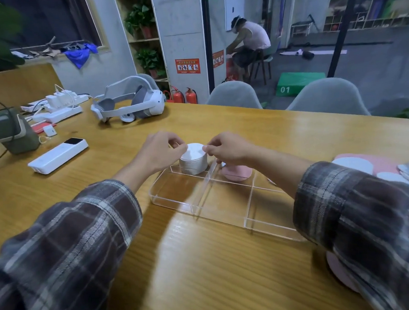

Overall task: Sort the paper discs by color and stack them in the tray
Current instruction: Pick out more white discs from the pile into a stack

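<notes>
A clear, hard-walled tray (170,204) of square compartments lies on the glossy wood-grain table (205,273). In its 11 o'clock compartment stands the white stack (194,163), a neat matte cylinder of thin paper discs. The pink stack (238,174) (shorter, soft-edged) sits in the next compartment at 3 o'clock. The left hand (159,149) pinches the top disc (195,148) at its 9 o'clock rim between thumb and forefinger, the right hand (229,147) likewise at 3 o'clock. Loose discs (355,166), white and pink, lie well off at 3 o'clock.
</notes>
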`<action>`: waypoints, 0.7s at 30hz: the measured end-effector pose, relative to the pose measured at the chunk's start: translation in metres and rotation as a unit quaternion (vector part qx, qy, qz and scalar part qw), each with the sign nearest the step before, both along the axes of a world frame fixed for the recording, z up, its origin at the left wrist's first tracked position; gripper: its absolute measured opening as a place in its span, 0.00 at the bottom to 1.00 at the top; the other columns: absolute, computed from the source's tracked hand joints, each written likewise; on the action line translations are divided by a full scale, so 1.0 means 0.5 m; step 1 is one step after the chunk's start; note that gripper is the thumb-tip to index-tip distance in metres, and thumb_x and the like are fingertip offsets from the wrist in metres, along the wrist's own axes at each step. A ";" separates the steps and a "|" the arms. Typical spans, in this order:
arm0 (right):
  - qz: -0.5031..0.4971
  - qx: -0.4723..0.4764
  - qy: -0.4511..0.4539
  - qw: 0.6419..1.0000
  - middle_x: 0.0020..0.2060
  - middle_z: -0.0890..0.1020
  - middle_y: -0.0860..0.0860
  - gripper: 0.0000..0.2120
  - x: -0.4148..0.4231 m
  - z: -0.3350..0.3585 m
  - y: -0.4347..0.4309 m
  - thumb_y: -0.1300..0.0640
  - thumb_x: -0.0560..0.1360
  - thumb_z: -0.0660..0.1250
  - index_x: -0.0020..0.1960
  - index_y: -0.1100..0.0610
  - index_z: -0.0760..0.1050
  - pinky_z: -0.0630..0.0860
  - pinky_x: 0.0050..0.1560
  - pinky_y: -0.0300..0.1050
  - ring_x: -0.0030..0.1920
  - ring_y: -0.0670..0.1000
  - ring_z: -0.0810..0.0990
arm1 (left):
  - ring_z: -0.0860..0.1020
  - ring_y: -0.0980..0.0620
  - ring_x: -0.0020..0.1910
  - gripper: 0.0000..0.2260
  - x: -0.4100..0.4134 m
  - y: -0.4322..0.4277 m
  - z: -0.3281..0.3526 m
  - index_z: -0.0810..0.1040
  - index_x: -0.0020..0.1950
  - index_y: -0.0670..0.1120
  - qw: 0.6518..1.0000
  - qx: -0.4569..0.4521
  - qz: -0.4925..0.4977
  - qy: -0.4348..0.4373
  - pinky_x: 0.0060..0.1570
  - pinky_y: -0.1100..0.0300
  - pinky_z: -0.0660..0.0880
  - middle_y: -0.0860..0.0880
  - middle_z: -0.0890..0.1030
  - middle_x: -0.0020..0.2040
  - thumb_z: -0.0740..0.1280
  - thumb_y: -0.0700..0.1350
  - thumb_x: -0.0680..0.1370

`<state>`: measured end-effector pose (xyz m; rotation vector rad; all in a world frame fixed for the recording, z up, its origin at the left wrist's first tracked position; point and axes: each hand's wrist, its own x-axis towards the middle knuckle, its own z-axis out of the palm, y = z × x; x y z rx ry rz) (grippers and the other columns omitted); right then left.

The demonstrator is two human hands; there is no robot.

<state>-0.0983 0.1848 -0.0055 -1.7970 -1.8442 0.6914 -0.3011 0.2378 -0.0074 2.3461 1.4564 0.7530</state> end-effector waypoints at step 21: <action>-0.114 0.138 -0.121 0.977 0.52 0.83 0.44 0.13 0.352 0.061 -0.529 0.49 0.77 0.70 0.60 0.51 0.80 0.75 0.49 0.42 0.44 0.44 0.80 | 0.81 0.59 0.48 0.12 0.374 -0.380 0.072 0.86 0.57 0.50 0.950 0.031 -0.311 0.004 0.40 0.74 0.70 0.56 0.85 0.50 0.76 0.53 0.76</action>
